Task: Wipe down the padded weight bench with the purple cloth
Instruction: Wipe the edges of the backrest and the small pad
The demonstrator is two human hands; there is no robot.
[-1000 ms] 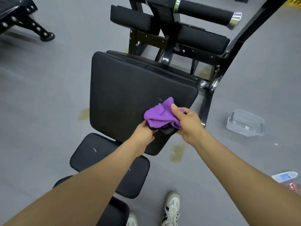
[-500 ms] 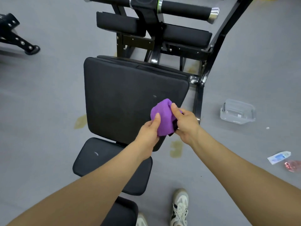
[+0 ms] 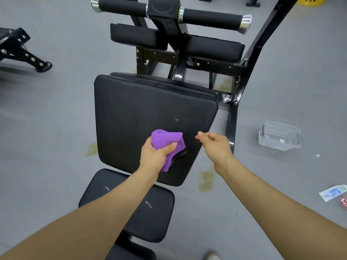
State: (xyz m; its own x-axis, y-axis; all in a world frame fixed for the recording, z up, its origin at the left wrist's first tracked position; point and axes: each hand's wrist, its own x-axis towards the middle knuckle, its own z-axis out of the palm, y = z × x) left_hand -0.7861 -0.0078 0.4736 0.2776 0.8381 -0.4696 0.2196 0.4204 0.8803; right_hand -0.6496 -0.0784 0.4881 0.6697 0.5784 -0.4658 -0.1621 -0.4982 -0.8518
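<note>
The black padded weight bench (image 3: 135, 113) fills the middle of the view, with a large square pad and a smaller seat pad (image 3: 159, 218) nearer me. My left hand (image 3: 156, 156) grips the bunched purple cloth (image 3: 169, 140) over the lower right part of the large pad. My right hand (image 3: 214, 144) hovers just right of the cloth, by the pad's right edge, fingers loosely curled and holding nothing.
Foam rollers (image 3: 212, 20) and black frame bars (image 3: 249, 59) stand behind the pad. A clear plastic container (image 3: 280, 136) and a small packet (image 3: 333, 192) lie on the grey floor at right. Another bench's leg (image 3: 24, 53) is at left.
My right hand has let go of the cloth and moved right. The left hand now holds the cloth alone and has shifted left over the pad.
</note>
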